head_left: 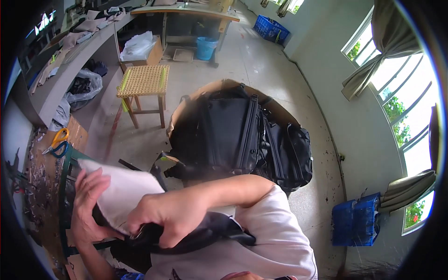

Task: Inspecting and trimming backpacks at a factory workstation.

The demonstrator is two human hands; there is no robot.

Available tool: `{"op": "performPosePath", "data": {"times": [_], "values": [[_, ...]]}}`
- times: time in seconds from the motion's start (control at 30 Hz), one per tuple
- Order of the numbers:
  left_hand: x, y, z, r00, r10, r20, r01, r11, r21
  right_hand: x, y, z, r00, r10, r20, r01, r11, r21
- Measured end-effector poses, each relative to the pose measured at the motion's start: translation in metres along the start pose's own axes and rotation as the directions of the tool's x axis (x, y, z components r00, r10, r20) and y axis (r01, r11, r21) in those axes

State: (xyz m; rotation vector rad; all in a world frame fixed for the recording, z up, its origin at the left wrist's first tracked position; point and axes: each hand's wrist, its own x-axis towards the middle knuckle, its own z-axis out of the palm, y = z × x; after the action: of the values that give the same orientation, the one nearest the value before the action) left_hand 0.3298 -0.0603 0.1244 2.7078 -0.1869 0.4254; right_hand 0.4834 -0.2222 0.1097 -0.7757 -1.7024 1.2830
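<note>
A floppy black bag-like piece [205, 231] lies across my lap, and a stiff pale pinkish panel [126, 184] stands up from its left end. My left hand [88, 205] is wrapped round the panel's left edge, fingers behind it and thumb low near the black material. Reaching across from the right, my right hand [170, 217] is closed at the panel's lower edge, where it meets the black piece. Whatever sits between those fingertips is hidden. Scissors with yellow and blue handles [59, 142] rest on the worn wooden bench [44, 186] at my left.
Ahead stands a large cardboard box [224, 84] filled with black backpacks [228, 130]. A woven-top stool [144, 81] is beyond it to the left. Blue crates [355, 219] are by the right wall. A blue bin [205, 48] stands under the far table [186, 11].
</note>
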Motion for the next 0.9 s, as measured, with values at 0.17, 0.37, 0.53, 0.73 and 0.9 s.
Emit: {"op": "performPosePath", "data": {"times": [0.17, 0.37, 0.53, 0.73, 0.9], "values": [[-0.132, -0.021, 0.015, 0.834, -0.475, 0.282, 0.525, 0.84, -0.138, 0.052, 0.011, 0.018, 0.986, -0.092, 0.142, 0.089, 0.996, 0.027], [-0.295, 0.063, -0.008, 0.179, -0.919, -0.351, 0.919, 0.284, -0.275, 0.101, 0.043, -0.002, 0.968, -0.162, 0.192, 0.194, 0.968, -0.161], [-0.314, 0.048, -0.037, 0.005, -0.84, -0.542, 0.911, 0.228, -0.344, 0.123, 0.127, 0.004, 0.992, -0.087, -0.088, 0.086, 0.996, -0.01], [-0.277, 0.036, -0.119, -0.148, -0.912, -0.383, 0.771, 0.136, -0.623, 0.199, 0.153, 0.039, 0.992, 0.079, -0.098, -0.032, 0.911, 0.412], [-0.281, 0.002, -0.155, -0.153, -0.919, -0.363, 0.822, 0.086, -0.563, 0.252, 0.168, 0.045, 0.956, 0.155, -0.249, -0.005, 0.857, 0.516]]}}
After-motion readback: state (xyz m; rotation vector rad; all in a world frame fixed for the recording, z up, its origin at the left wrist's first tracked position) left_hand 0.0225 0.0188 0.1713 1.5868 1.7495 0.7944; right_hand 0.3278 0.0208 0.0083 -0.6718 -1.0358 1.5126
